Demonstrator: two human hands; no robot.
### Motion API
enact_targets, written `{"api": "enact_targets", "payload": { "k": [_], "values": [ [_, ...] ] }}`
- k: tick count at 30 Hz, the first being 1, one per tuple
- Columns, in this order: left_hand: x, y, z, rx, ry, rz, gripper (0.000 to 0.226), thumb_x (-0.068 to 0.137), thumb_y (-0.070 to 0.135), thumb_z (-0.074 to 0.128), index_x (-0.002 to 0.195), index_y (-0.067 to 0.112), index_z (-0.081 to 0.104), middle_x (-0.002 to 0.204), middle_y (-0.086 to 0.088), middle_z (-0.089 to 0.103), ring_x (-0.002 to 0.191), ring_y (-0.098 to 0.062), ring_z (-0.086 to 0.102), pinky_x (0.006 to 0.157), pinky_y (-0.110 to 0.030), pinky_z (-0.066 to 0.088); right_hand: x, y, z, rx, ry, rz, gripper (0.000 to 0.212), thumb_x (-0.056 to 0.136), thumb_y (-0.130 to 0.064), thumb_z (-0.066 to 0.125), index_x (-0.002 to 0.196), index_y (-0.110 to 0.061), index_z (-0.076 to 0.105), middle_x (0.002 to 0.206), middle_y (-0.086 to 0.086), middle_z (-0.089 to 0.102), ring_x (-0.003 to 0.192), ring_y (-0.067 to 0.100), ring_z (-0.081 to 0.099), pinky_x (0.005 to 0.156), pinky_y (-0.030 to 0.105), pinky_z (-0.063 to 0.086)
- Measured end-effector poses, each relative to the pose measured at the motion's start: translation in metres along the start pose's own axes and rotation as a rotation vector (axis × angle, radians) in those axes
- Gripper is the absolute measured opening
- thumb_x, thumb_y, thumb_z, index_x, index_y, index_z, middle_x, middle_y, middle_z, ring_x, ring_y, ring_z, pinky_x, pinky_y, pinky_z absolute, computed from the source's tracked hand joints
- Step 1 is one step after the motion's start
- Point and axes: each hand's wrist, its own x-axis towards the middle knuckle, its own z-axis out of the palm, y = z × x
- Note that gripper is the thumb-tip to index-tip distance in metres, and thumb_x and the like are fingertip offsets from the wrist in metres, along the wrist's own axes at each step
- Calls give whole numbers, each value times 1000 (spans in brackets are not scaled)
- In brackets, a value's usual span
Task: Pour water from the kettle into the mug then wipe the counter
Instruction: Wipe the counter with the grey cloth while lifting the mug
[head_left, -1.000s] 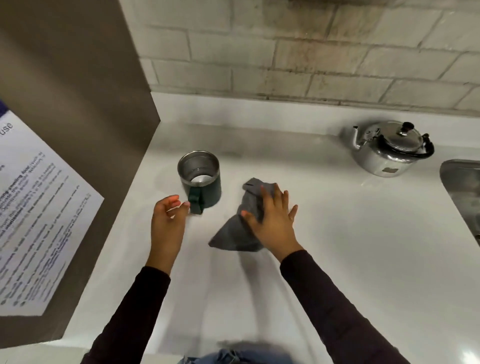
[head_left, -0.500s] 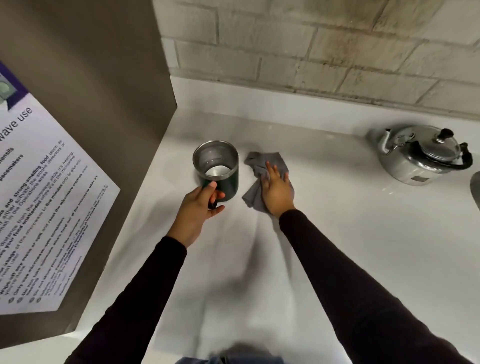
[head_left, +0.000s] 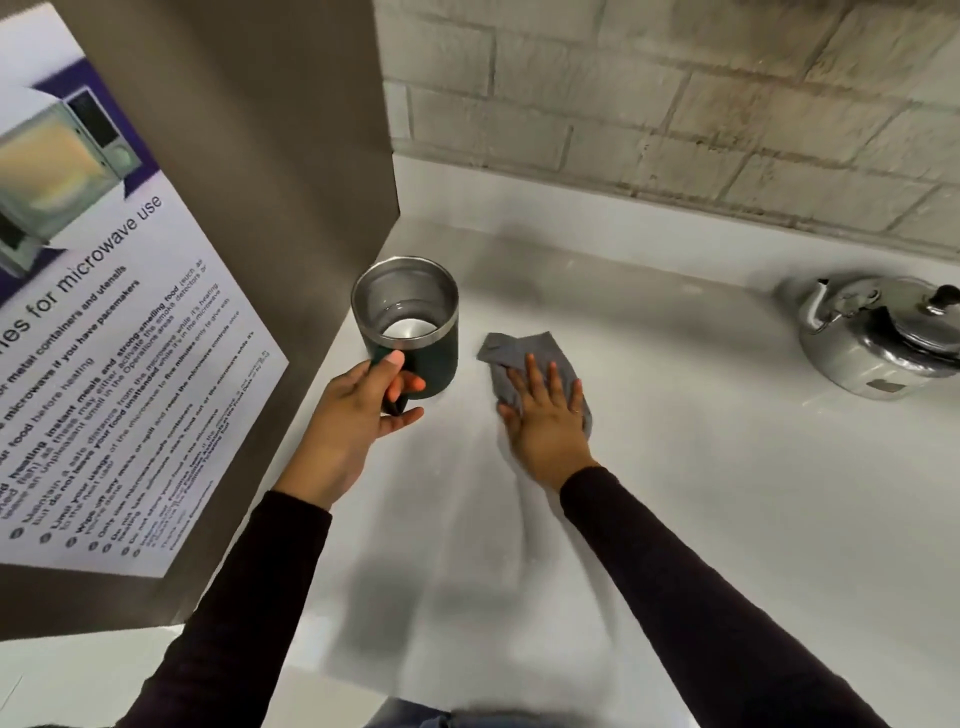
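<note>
Evidently the left hand (head_left: 358, 410) grips the mug (head_left: 410, 322) aside so the right hand (head_left: 545, 415), fingers spread, presses the cloth (head_left: 519, 348) flat on the worktop (head_left: 701, 493).

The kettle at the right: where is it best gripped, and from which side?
Likely by the black handle arching over the kettle, reached from above. It stands upright on the counter, spout pointing left, so the handle is clear overhead. Both hands are occupied now: the left hand holds the mug, the right hand presses the cloth.
</note>
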Motion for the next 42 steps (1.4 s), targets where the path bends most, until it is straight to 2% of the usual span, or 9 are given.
{"api": "enact_targets", "payload": {
  "k": [6, 12, 15, 18, 23, 29, 34, 37, 42],
  "values": [
    [-15, -1, -12, -33, 26, 2, 43, 92, 29, 48, 53, 14, 41, 60, 5, 68, 70, -4, 66, 72, -28, 59, 77, 14, -27, 16, -25, 151, 55, 100, -39, 20, 149, -19, 9, 161, 5, 2, 147, 24, -2, 119, 48, -6],
    [-25, -3, -22, -40, 28, 39, 45, 92, 28, 48, 48, 18, 41, 64, 3, 66, 71, -5, 65, 75, -31, 59, 101, -47, -24, 342, -60, -96, 42, 97, -29, 37, 139, -22, 41, 146, 9, 45, 139, 34, 29, 116, 40, 20],
    [-27, -4, -23, -30, 23, 53, 46, 91, 29, 49, 47, 20, 42, 64, 3, 67, 72, -6, 64, 75, -31, 59, 78, -66, -21, 386, -214, -269, 36, 96, -20, 41, 130, -13, 51, 140, 14, 50, 131, 35, 39, 114, 39, 23],
    [-26, -5, -20, -36, 14, 48, 46, 91, 29, 49, 47, 19, 42, 62, 5, 67, 71, -6, 64, 76, -32, 59, 38, -60, -20, 397, -297, -421, 25, 89, -14, 51, 106, -8, 67, 114, 14, 64, 123, 33, 47, 112, 41, 28],
    [-17, -10, -7, -32, 16, 7, 47, 92, 28, 48, 45, 22, 47, 60, 3, 63, 69, -3, 66, 79, -34, 56, -30, -25, -19, 296, -214, -591, 31, 84, -13, 52, 108, -19, 72, 137, 3, 55, 136, 22, 39, 114, 36, 21],
    [-2, -25, 21, -48, -22, -46, 37, 93, 27, 47, 56, 19, 51, 77, -8, 59, 81, -13, 62, 78, -32, 55, -86, 26, -18, 376, -42, -328, 31, 87, -12, 50, 111, -21, 69, 140, -1, 51, 139, 17, 34, 117, 40, 20],
    [14, -40, 40, -98, -12, -129, 31, 92, 27, 49, 62, 19, 54, 61, 3, 63, 80, -12, 62, 75, -31, 54, -94, 18, -16, 435, 67, -68, 39, 90, -5, 47, 123, -19, 61, 146, 2, 44, 141, 20, 30, 118, 37, 12],
    [20, -49, 44, -103, -10, -144, 31, 91, 27, 50, 62, 19, 54, 59, 4, 60, 79, -11, 62, 74, -32, 54, -93, 16, -16, 414, 46, -39, 42, 92, -7, 44, 130, -23, 55, 150, 0, 38, 143, 18, 23, 119, 33, 6],
    [24, -55, 46, -81, -24, -121, 31, 91, 27, 50, 62, 19, 54, 61, 2, 58, 78, -11, 61, 71, -31, 54, -94, 18, -19, 448, 41, -59, 43, 92, -8, 45, 128, -27, 55, 150, 1, 38, 144, 19, 23, 120, 39, 8]
  ]
}}
